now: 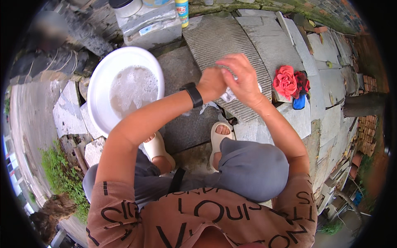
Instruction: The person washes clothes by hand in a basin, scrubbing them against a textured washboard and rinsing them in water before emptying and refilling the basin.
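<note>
My left hand (212, 82), with a black band on its wrist, is curled above a ridged stone slab (217, 40). Against it, my right hand (245, 82) bends its fingers over the left knuckles. Bits of a white wet cloth (229, 95) show below the two hands and between the right thumb and fingers. Most of the cloth is hidden, and the left fingertips are out of sight beneath the fist. To the left stands a white plastic basin (98, 90) holding cloudy, sudsy water (133, 88).
Red crumpled cloth (284, 82), a dark red and black cloth (301, 83) and a blue piece (299, 102) lie right of the slab. A yellow-capped bottle (182, 14) stands behind, beside a stone block (152, 31). My sandalled feet flank dark paving (189, 130).
</note>
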Demonstrator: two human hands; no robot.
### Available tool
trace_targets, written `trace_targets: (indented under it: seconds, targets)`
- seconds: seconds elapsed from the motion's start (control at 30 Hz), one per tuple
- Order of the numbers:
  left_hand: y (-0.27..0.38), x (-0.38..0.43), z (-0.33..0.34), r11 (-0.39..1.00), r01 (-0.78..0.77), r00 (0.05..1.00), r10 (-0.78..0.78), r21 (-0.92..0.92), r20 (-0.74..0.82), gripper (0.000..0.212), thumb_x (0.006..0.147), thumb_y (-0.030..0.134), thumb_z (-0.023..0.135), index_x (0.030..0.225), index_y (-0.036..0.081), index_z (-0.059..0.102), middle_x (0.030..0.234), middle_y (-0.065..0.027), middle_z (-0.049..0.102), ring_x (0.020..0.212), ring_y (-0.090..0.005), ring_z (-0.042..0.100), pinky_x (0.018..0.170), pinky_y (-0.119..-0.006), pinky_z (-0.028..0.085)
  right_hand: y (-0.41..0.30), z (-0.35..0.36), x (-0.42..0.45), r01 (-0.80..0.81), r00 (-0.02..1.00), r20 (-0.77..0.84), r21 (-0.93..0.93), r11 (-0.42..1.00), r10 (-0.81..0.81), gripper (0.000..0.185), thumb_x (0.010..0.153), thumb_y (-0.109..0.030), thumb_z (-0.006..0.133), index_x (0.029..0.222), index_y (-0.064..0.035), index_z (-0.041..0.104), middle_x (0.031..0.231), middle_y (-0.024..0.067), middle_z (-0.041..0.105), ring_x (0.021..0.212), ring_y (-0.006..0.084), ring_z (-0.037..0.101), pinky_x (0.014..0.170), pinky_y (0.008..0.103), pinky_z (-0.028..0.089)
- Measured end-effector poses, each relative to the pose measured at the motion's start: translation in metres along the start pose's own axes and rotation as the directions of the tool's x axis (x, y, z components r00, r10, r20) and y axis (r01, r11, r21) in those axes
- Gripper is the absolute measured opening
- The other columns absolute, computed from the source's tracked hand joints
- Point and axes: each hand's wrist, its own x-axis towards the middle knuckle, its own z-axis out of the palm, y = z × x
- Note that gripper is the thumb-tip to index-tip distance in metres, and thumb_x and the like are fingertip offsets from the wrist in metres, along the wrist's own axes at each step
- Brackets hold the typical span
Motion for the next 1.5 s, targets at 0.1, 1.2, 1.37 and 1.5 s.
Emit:
trace_targets:
  seconds: [0.1, 1.2, 1.37, 1.5]
  targets:
    - [-0.032, 0.021, 0.025, 0.838, 0.291, 0.942, -0.335, -0.462, -0.013, 0.019, 0.081, 0.019, 0.059, 0.09, 0.004, 0.067, 0.08, -0.0123, 0.066, 0.078, -0.0265, 0.063, 0.071, -0.04, 0.05, 0.031, 0.009, 0.011, 0.124, 0.988, -0.079, -0.065, 0.99, -0.129, 0.027, 0.072, 0.001, 0.063, 0.098, -0.0049, 0.064, 0.104, 0.01, 0.06, 0.093, 0.03, 0.057, 0.079, 0.0388, 0.047]
    - [0.087, -0.044, 0.123, 0.876, 0.4, 0.872, -0.454, -0.27, -0.181, 0.023, 0.084, 0.028, 0.058, 0.102, 0.014, 0.059, 0.112, -0.0195, 0.052, 0.106, -0.0335, 0.048, 0.089, -0.057, 0.035, 0.098, 0.033, -0.182, -0.285, 0.954, -0.031, -0.413, 0.865, 0.299, 0.02, 0.082, -0.022, 0.059, 0.096, -0.0107, 0.068, 0.113, 0.0096, 0.058, 0.1, 0.0304, 0.053, 0.091, 0.0489, 0.035]
    - [0.046, 0.022, 0.123, 0.809, 0.527, 0.849, -0.488, -0.262, 0.203, 0.014, 0.083, 0.022, 0.059, 0.092, 0.01, 0.057, 0.088, -0.0121, 0.049, 0.097, -0.0326, 0.049, 0.086, -0.048, 0.038, 0.166, 0.023, -0.126, -0.27, 0.908, 0.202, -0.388, 0.881, 0.367, 0.012, 0.081, -0.02, 0.06, 0.086, -0.0105, 0.065, 0.09, 0.0045, 0.061, 0.09, 0.0303, 0.055, 0.08, 0.0449, 0.039]
    - [0.023, 0.022, 0.124, 0.93, 0.362, 0.921, -0.368, -0.068, -0.128, 0.015, 0.084, 0.021, 0.058, 0.091, 0.008, 0.057, 0.092, -0.0131, 0.051, 0.097, -0.0336, 0.049, 0.085, -0.048, 0.038, 0.155, 0.043, -0.103, -0.257, 0.966, -0.146, -0.535, 0.805, 0.211, 0.022, 0.083, -0.021, 0.059, 0.102, -0.0128, 0.066, 0.107, 0.0095, 0.057, 0.103, 0.0334, 0.051, 0.09, 0.0475, 0.036]
